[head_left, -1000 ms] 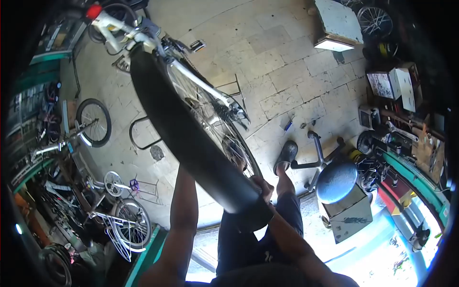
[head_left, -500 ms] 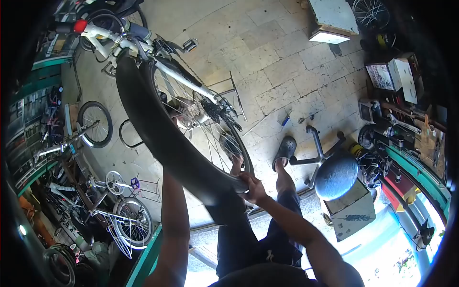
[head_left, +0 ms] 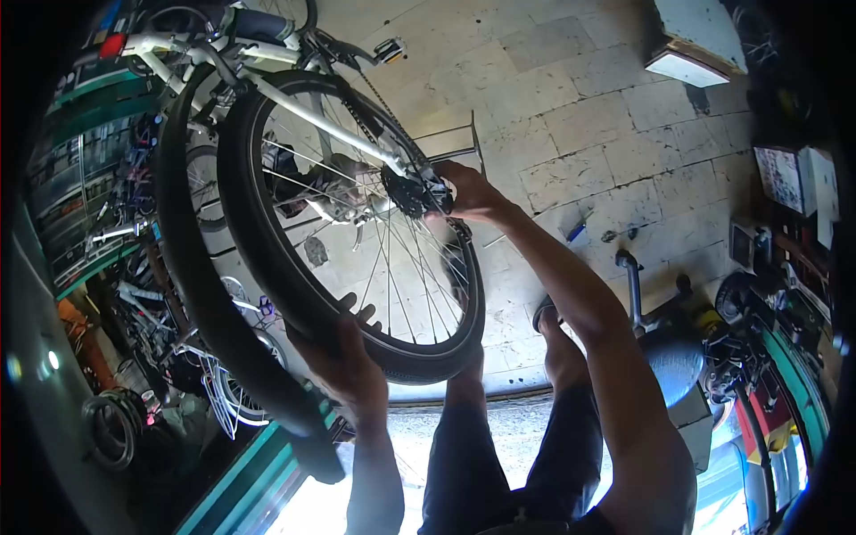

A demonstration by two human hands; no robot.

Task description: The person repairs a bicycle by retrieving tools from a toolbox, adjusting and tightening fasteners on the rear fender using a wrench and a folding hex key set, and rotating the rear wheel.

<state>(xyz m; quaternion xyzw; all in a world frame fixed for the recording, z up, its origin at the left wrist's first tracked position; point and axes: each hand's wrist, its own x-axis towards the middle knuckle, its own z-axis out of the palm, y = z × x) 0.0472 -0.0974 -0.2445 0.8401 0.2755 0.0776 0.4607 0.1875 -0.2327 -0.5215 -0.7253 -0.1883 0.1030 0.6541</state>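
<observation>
A white bicycle frame point(head_left: 312, 116) reaches in from the upper left, with its rear wheel's black tire point(head_left: 254, 234) tilted before me. My left hand point(head_left: 343, 361) is wrapped round the tire's lower left part, fingertips showing inside the rim. My right hand point(head_left: 465, 192) grips the axle area beside the black sprockets point(head_left: 407, 192), its fingers partly hidden behind the derailleur. A long black fender point(head_left: 201, 267) curves along the left of the tire, apart from it, its free end near my left forearm.
Below lies the tiled floor point(head_left: 571, 116) with a blue-handled tool point(head_left: 578, 228). Other bicycles and a hose coil point(head_left: 111, 428) stand at left. A round stool point(head_left: 673, 364) is at right, near boxes point(head_left: 789, 178) and a white cabinet point(head_left: 700, 36).
My right hand has moved from the tire's lower edge up to the axle. The fender now stands apart from the tire at left, and my left hand's fingers have come into view round the tire.
</observation>
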